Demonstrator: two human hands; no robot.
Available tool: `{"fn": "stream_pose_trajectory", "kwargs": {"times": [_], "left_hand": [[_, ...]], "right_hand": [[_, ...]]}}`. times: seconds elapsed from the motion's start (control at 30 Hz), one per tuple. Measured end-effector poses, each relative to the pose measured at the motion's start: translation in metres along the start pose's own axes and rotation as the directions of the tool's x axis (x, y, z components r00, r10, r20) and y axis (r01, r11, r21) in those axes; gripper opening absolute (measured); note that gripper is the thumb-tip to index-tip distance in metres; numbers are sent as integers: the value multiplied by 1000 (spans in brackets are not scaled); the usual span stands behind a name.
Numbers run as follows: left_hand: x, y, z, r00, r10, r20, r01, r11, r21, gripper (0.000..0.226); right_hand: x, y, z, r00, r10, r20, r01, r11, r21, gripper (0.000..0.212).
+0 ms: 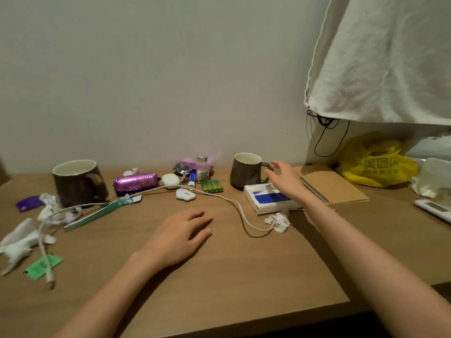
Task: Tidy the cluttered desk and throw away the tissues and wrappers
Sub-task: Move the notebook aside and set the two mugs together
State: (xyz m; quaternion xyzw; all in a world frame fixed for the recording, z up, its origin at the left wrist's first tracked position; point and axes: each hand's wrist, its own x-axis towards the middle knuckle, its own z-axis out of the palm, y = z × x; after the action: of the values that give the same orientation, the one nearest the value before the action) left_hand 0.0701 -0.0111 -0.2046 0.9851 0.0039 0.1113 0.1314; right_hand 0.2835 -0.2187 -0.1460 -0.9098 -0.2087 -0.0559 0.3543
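My left hand (181, 234) lies flat and empty on the wooden desk (219, 276), fingers apart. My right hand (285, 178) hovers open over a white-and-blue tissue pack (268, 201), its fingers next to the handle of a grey mug (245, 170). Crumpled tissues lie at the far left (18, 245), beside the big dark mug (47, 203) and by the pack's front corner (278, 220). A purple wrapper (135, 182), a green wrapper (42, 265), a small purple packet (29, 203) and torn foil wrappers (184, 168) are scattered about.
A large dark mug (78, 182), a white cable (231, 203), green batteries (211, 186), a glue stick (192, 179), a small bottle (202, 168), white earbud cases (170, 181), a brown notebook (333, 184), a yellow bag (375, 164) and hanging cloth (390, 57) surround the hands.
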Motion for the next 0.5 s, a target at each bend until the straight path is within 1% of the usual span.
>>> {"fn": "stream_pose_trajectory", "kwargs": {"times": [0.03,0.07,0.17,0.27,0.4,0.5], "left_hand": [[-2,-1,2,1000,3,-13,-3,1000,3,69],[-3,-1,3,1000,2,-28,-2,1000,5,68],[-3,1,6,998,-18,-54,17,1000,-15,50],[-2,3,7,997,-40,-65,38,999,-33,45],[-2,2,7,997,-42,-72,39,998,-53,44],[-3,1,8,996,-40,-82,35,998,-57,44]], "right_hand": [[6,-2,3,1000,27,13,-27,999,30,46],[10,-5,5,999,44,27,-46,997,60,44],[21,-15,9,994,78,79,-87,990,112,38],[28,-21,10,983,114,143,-130,985,112,28],[30,-31,7,959,144,245,-167,983,75,32],[26,-37,11,957,135,256,-169,979,115,28]]}}
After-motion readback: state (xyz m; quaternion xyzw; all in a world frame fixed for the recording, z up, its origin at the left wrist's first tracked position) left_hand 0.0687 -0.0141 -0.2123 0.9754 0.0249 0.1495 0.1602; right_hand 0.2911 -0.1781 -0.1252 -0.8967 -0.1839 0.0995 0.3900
